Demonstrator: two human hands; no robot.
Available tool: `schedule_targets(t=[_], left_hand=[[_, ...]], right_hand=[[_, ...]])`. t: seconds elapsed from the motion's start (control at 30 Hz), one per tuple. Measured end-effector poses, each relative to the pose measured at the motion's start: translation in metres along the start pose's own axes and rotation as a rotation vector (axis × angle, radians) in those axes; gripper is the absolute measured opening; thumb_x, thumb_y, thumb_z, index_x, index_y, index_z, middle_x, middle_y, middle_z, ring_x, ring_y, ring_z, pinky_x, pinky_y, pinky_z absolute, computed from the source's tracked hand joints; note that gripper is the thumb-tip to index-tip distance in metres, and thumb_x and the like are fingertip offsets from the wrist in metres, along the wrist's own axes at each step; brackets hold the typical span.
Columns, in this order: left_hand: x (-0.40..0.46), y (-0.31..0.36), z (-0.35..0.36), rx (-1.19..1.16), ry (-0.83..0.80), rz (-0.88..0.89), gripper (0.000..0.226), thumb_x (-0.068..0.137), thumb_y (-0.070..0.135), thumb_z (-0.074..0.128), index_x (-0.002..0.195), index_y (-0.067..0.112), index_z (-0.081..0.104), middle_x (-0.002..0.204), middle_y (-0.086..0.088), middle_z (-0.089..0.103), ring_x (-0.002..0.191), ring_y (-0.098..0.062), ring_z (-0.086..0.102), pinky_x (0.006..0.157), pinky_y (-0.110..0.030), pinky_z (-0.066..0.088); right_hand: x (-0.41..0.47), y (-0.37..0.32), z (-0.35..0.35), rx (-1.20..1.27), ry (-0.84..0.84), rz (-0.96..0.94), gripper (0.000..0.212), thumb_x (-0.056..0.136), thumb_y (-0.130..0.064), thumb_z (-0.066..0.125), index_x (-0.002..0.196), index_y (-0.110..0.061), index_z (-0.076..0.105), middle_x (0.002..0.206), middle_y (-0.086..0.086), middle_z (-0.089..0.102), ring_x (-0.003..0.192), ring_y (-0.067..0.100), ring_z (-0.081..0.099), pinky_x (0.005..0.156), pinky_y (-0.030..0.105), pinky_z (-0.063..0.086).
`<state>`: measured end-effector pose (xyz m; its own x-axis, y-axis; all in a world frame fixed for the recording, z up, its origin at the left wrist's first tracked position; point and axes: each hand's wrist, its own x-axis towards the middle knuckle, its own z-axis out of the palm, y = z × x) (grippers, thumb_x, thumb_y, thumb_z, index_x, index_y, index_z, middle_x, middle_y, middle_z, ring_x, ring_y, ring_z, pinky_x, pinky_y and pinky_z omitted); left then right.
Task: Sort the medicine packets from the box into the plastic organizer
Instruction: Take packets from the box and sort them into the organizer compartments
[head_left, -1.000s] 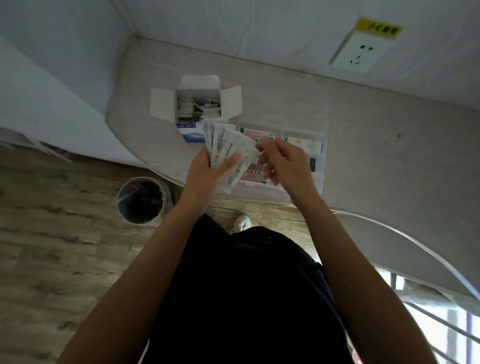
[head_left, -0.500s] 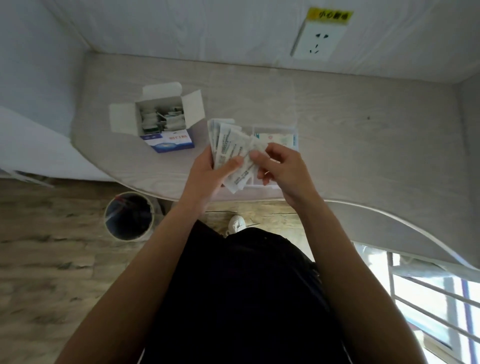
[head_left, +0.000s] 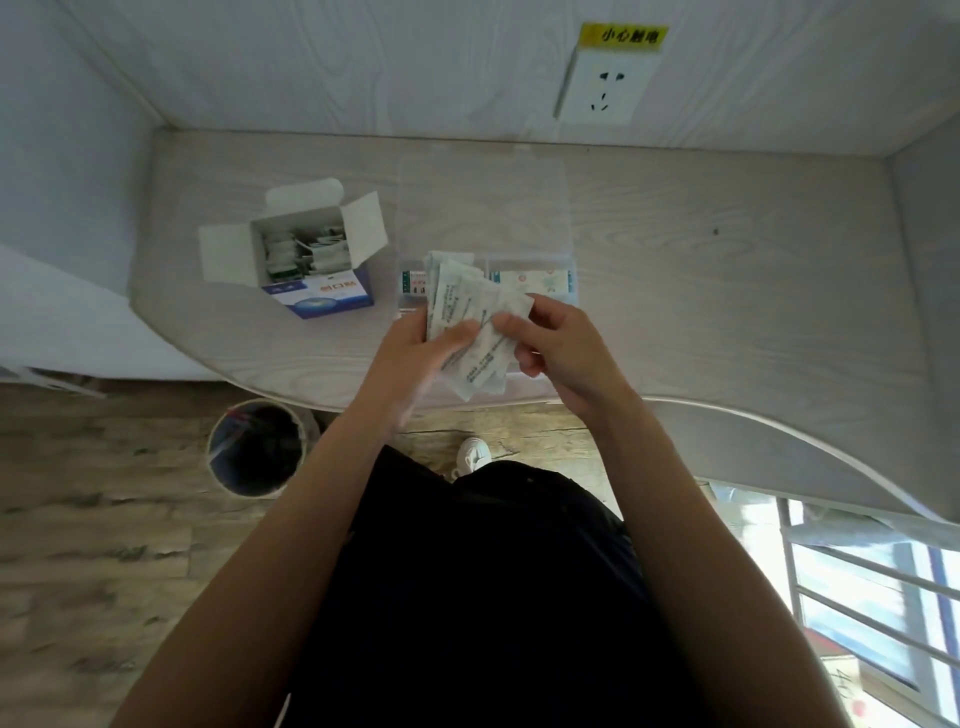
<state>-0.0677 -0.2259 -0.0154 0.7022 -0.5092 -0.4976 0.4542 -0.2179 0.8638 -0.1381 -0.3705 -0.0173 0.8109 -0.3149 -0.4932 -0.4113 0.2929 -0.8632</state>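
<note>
- the left hand (head_left: 415, 353) grips a fanned stack of white packets (head_left: 462, 312), thumb laid across the front and fingers behind. fanning them probably keeps each edge free so one can be taken at a time.
- the right hand (head_left: 556, 353) pinches the outermost packet of the fan at its upper corner between thumb and forefinger, most likely to peel it off the stack.
- both hands hover just above the clear plastic organizer (head_left: 563, 270) on the desk (head_left: 727, 312), so a freed packet would only need a short drop into a compartment.
- the organizer's lid stands open at the back, toward the wall. its far compartments already hold some flat printed packets; the near ones are hidden behind the hands.
- the cardboard box (head_left: 311, 260) sits to the left of the organizer, flaps spread open, with more packets standing inside, so plenty of sorting looks left.
- box and organizer stand close together but apart, which keeps the reach between them short.
- a round bin (head_left: 257, 447) stands on the floor below the desk edge.
</note>
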Motion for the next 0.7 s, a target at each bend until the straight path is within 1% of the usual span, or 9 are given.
schedule_targets(t=[0.1,0.2,0.27,0.3,0.37,0.43,0.5,0.6,0.7], left_hand=[[0.0,0.002,-0.002,-0.004,0.015,0.004,0.026,0.079,0.016,0.069,0.105,0.012,0.065,0.103,-0.006,0.07,0.094,-0.021,0.068,0.079,-0.037,0.055],[0.0,0.005,-0.001,0.002,-0.009,0.028,0.031,0.074,0.028,0.07,0.102,0.015,0.066,0.098,-0.003,0.072,0.091,-0.02,0.069,0.074,-0.034,0.056],[-0.001,0.009,0.002,0.013,-0.022,0.039,0.023,0.077,0.033,0.065,0.096,0.02,0.066,0.09,0.002,0.073,0.086,-0.016,0.07,0.068,-0.029,0.056],[0.0,0.009,0.003,0.011,-0.022,0.041,0.017,0.081,0.031,0.063,0.094,0.021,0.066,0.087,0.004,0.073,0.083,-0.014,0.07,0.065,-0.027,0.055],[0.002,0.009,0.003,0.007,-0.015,0.051,0.013,0.087,0.026,0.06,0.094,0.018,0.066,0.086,0.002,0.072,0.08,-0.014,0.07,0.063,-0.025,0.054],[0.004,0.009,0.002,0.008,-0.003,0.053,0.012,0.086,0.024,0.062,0.095,0.017,0.067,0.089,-0.002,0.072,0.082,-0.017,0.07,0.066,-0.029,0.055],[0.006,0.008,0.003,-0.017,0.018,0.045,0.013,0.083,0.027,0.064,0.094,0.02,0.067,0.092,-0.002,0.072,0.086,-0.018,0.07,0.074,-0.034,0.056],[0.01,0.007,0.002,-0.061,0.087,0.065,0.011,0.084,0.031,0.062,0.088,0.023,0.068,0.087,0.004,0.073,0.086,-0.014,0.069,0.079,-0.032,0.054],[0.013,0.005,-0.006,-0.112,0.146,0.07,0.013,0.092,0.025,0.056,0.088,0.018,0.067,0.088,0.002,0.072,0.085,-0.015,0.068,0.071,-0.028,0.056]], right_hand=[[0.0,-0.001,0.0,0.032,-0.003,-0.009,0.009,0.085,-0.006,0.064,0.094,-0.006,0.066,0.068,0.003,0.056,0.044,0.008,0.038,0.041,0.017,0.032],[0.0,-0.003,-0.002,0.056,0.012,-0.005,0.01,0.084,-0.006,0.065,0.094,-0.005,0.066,0.072,0.004,0.058,0.046,0.008,0.04,0.044,0.017,0.036],[0.0,-0.007,-0.003,0.077,0.017,-0.007,0.01,0.085,-0.005,0.064,0.095,-0.003,0.066,0.074,0.005,0.06,0.047,0.008,0.043,0.045,0.017,0.038],[0.001,-0.008,-0.003,0.087,0.012,-0.004,0.008,0.085,-0.005,0.064,0.093,-0.004,0.066,0.073,0.004,0.06,0.047,0.008,0.043,0.045,0.017,0.038],[0.001,-0.01,-0.002,0.1,-0.016,0.002,0.006,0.086,-0.006,0.063,0.091,-0.007,0.066,0.068,0.0,0.06,0.046,0.007,0.043,0.045,0.017,0.037],[0.002,-0.011,0.0,0.1,-0.039,-0.005,0.007,0.085,-0.006,0.064,0.092,-0.009,0.066,0.064,-0.003,0.059,0.045,0.007,0.042,0.044,0.017,0.036],[0.003,-0.011,-0.001,0.105,-0.019,-0.015,0.007,0.085,-0.006,0.064,0.091,-0.009,0.067,0.068,0.001,0.059,0.046,0.007,0.043,0.045,0.017,0.037],[0.004,-0.014,-0.013,0.168,0.043,-0.051,0.007,0.086,-0.004,0.061,0.091,-0.007,0.065,0.073,0.005,0.059,0.052,0.006,0.051,0.051,0.017,0.046],[0.005,-0.018,-0.04,0.303,0.125,-0.124,0.012,0.088,0.001,0.055,0.089,-0.006,0.064,0.08,0.005,0.068,0.071,0.013,0.065,0.068,0.023,0.055]])
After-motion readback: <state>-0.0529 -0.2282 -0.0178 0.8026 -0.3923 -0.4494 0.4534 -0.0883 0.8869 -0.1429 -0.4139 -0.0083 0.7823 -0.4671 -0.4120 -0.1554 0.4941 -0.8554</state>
